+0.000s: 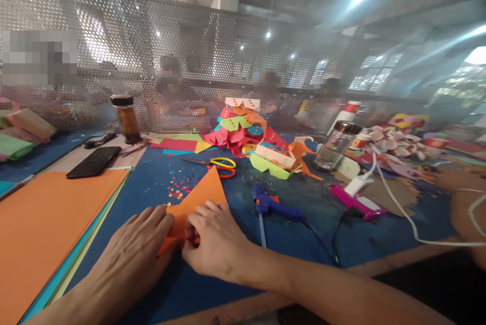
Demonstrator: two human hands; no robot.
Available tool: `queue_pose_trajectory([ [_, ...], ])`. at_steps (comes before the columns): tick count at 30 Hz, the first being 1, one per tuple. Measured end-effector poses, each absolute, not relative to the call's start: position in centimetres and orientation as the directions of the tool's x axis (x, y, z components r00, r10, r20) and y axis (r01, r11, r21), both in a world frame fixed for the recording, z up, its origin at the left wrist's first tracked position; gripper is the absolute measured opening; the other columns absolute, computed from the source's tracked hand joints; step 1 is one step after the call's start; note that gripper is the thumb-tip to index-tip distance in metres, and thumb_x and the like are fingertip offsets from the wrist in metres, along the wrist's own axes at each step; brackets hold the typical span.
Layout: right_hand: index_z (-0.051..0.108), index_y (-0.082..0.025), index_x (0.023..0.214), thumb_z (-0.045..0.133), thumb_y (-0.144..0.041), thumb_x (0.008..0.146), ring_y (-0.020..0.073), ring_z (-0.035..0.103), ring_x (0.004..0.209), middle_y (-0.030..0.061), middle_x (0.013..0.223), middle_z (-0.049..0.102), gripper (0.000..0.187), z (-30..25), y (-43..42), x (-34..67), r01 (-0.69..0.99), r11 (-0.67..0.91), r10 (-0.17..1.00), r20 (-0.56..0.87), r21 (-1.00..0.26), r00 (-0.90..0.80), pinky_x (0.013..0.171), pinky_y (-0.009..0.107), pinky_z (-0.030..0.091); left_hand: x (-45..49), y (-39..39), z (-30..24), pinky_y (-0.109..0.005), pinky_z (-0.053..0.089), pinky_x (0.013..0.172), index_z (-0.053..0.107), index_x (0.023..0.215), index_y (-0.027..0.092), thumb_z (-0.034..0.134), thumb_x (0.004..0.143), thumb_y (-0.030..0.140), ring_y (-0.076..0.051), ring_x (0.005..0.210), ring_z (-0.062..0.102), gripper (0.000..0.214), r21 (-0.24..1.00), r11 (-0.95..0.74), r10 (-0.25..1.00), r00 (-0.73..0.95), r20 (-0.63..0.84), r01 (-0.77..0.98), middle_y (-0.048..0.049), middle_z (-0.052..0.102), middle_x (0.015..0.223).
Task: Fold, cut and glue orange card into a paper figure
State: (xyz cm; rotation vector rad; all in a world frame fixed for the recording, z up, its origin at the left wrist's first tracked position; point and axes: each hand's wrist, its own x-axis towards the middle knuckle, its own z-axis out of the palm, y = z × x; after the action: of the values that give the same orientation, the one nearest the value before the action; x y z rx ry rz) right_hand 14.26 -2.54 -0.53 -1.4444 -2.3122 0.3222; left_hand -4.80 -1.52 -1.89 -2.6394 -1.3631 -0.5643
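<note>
An orange paper (201,194), folded to a point, is being held down on the blue table (315,218) by 2 hands. Its near edge is being pinched by the curled right hand (214,244), while the left hand (138,244) is being pressed flat and open beside it. Scissors (222,165) and a glue gun (271,206) are being seen just beyond.

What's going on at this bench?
A person is folding an orange paper on the blue table. The left hand presses it flat; the right hand pinches a fold at its near edge. Scissors, a glue gun and a pile of folded pieces lie beyond, with a sheet stack at left.
</note>
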Motion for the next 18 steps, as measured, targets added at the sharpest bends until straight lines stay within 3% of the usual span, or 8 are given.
queue_pose_trajectory([
  [7, 0.055, -0.02, 0.071, 0.064, -0.024, 0.074, 0.0199, 0.051, 0.084, 0.0016, 0.079, 0.062, 0.01, -0.3, -2.5, 15.0, 0.834, 0.428, 0.903, 0.198, -0.348, -0.381, 0.077, 0.035, 0.034, -5.0, -1.3, -2.3, -0.039, 0.05, 0.074, 0.059, 0.083, 0.027, 0.054, 0.081, 0.033, -0.028, 0.087, 0.066, 0.008, 0.031, -0.602, 0.729, 0.534, 0.428, 0.798, -0.006, 0.069, 0.091],
  [18, 0.054, -0.02, 0.076, 0.064, -0.018, 0.072, 0.0198, 0.051, 0.089, 0.0008, 0.085, 0.064, 0.011, 0.2, -3.1, 18.5, 0.854, 0.377, 0.926, 0.168, -0.359, -0.338, 0.078, 0.035, 0.031, -4.9, -1.2, -2.7, -0.043, 0.049, 0.07, 0.057, 0.084, 0.025, 0.048, 0.092, 0.048, -0.028, 0.077, 0.064, 0.026, 0.023, -0.563, 0.778, 0.52, 0.352, 0.826, -0.0063, 0.063, 0.087],
])
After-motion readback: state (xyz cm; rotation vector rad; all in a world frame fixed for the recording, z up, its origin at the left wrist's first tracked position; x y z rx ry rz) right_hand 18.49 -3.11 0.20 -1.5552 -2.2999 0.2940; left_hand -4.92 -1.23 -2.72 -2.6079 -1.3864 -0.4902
